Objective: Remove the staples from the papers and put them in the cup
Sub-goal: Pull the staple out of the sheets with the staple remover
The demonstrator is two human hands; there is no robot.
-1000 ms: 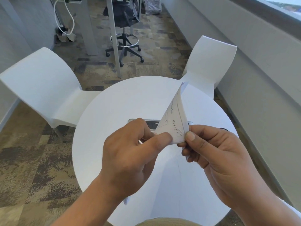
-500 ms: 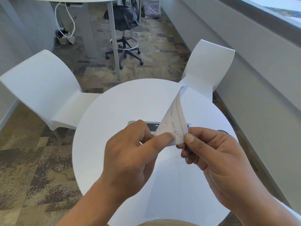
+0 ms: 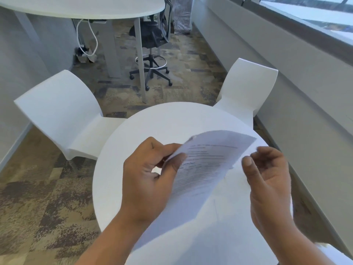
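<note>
My left hand (image 3: 150, 180) grips the left edge of the stapled papers (image 3: 206, 165), thumb on top of the printed top sheet. The sheets lie spread out flat and tilted above the round white table (image 3: 129, 148), printed side facing me. My right hand (image 3: 267, 180) is at the papers' right edge with its fingers loosely curled and the thumb raised. A lower sheet runs against its palm. No staple shows between its fingers. No cup is in view, and the papers cover the table's middle.
A white chair (image 3: 63, 111) stands to the table's left and another white chair (image 3: 246, 87) at its far right. Beyond them are a large white table (image 3: 76, 8) and a black office chair (image 3: 150, 35). A wall with a window ledge runs along the right.
The folded-up corner that both hands pinched has been let down and the sheets now lie spread open. My right hand has left the corner and moved right. The camera tilted up.
</note>
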